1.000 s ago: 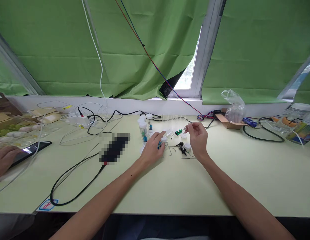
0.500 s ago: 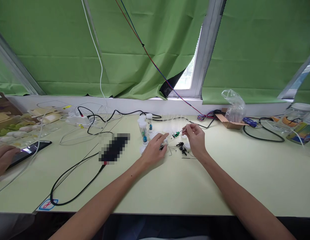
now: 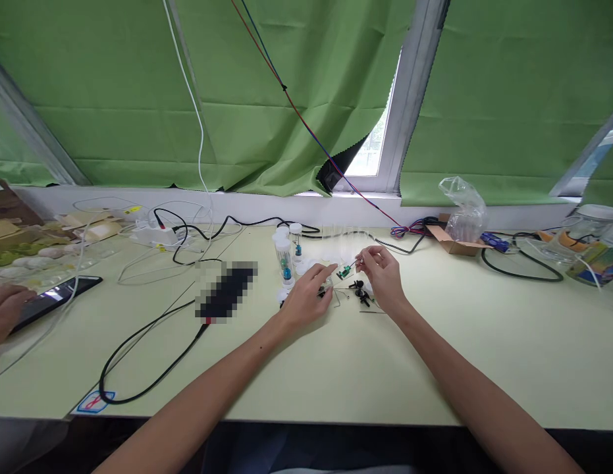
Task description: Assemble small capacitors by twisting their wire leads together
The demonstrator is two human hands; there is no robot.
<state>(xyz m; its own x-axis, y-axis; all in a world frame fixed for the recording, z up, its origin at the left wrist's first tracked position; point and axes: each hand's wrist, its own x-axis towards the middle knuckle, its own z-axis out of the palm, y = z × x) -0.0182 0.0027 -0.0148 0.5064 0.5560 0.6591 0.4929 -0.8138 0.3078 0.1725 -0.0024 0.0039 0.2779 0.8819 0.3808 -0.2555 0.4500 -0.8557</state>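
My right hand (image 3: pixel 386 282) is closed in a pinch on a thin metal rod (image 3: pixel 354 263). At the rod's left end is a small green part (image 3: pixel 344 272), held just above the table. My left hand (image 3: pixel 306 294) rests on the table with its fingers stretched out, the index fingertip close to the green part. Small dark bits show under its thumb, partly hidden. Between the hands lie a bent thin wire (image 3: pixel 338 301) and several small black parts (image 3: pixel 361 291). Clear tubes with white lids (image 3: pixel 283 253) stand left of my left hand, with blue and green pieces inside.
A black cable (image 3: pixel 138 399) loops over the table (image 3: pixel 365 375) at left, beside a pixelated dark object (image 3: pixel 227 293). Another person's hand (image 3: pixel 7 309) touches a phone (image 3: pixel 59 296) at far left. A cardboard box (image 3: pixel 454 245) with a plastic bag stands back right.
My right hand has shifted slightly left, and the green part has moved a little left and down with the rod. My left hand has barely moved.
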